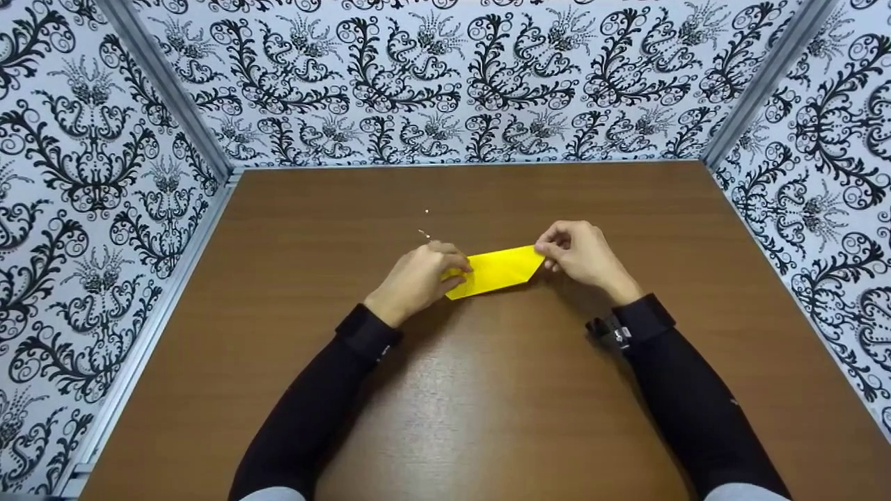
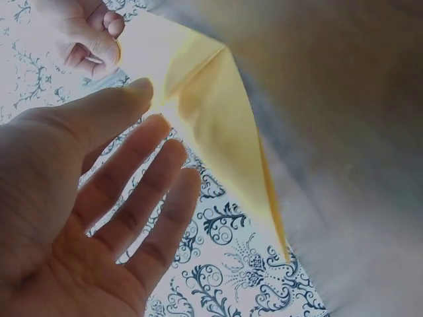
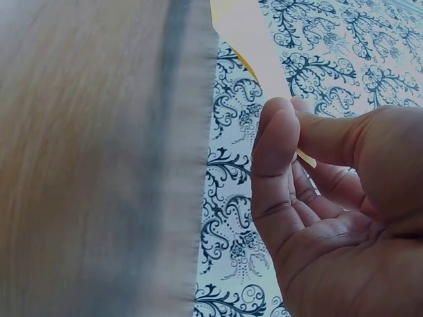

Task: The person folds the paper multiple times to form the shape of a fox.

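A strip of folded yellow paper [image 1: 505,268] with slanted ends stretches between the two hands, over the middle of the table. At its left end the left hand [image 1: 423,275] pinches it by the edge. The left wrist view shows that hand [image 2: 99,191] with the thumb tip at the paper [image 2: 211,112] and three fingers held loosely apart; a crease and a pointed flap show on the sheet. Thumb and forefinger of the right hand [image 1: 581,254] grip the far right corner. In the right wrist view, a small paper tip pokes out below the right hand's [image 3: 317,191] pinch.
The brown wooden table [image 1: 445,417] is bounded by patterned black-and-white walls [image 1: 431,76] at the back and both sides. Small pale bits [image 1: 424,234] lie on the table beyond the left hand. Dark straps with a camera [image 1: 612,332] sit at the wrists.
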A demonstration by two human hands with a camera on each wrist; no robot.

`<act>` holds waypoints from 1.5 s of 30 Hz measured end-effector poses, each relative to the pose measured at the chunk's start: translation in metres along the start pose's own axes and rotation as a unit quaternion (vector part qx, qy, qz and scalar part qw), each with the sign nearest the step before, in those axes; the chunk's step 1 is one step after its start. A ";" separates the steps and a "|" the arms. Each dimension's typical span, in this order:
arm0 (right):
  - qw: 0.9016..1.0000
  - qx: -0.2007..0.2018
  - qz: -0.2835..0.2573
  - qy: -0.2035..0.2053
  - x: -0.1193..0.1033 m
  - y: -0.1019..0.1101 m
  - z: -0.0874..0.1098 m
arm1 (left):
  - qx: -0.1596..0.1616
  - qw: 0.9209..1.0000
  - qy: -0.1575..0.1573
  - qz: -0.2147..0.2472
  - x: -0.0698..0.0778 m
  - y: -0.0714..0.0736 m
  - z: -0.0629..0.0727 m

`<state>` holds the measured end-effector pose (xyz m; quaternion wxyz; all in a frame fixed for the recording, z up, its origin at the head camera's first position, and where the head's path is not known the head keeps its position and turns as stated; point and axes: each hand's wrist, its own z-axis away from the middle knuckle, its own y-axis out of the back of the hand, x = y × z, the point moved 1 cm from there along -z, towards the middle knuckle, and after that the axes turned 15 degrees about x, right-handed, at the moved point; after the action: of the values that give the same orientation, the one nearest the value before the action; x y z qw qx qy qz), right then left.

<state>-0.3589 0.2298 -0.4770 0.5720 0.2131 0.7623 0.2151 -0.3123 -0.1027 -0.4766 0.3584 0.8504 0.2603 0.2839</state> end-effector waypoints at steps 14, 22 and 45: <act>0.996 0.041 -0.043 0.060 -0.025 0.008 0.003 | 0.075 0.997 0.011 -0.030 0.009 0.011 -0.015; 0.990 0.061 -0.076 0.104 -0.047 0.017 0.011 | 0.066 0.997 -0.007 -0.043 0.018 0.017 -0.035; 0.965 0.123 -0.072 0.222 -0.067 0.024 0.021 | 0.068 0.997 0.041 -0.008 0.022 0.038 -0.040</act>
<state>-0.3195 0.2133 -0.4162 0.3721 0.1733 0.9040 0.1198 -0.3146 -0.0929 -0.4176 0.2912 0.8580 0.3006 0.2977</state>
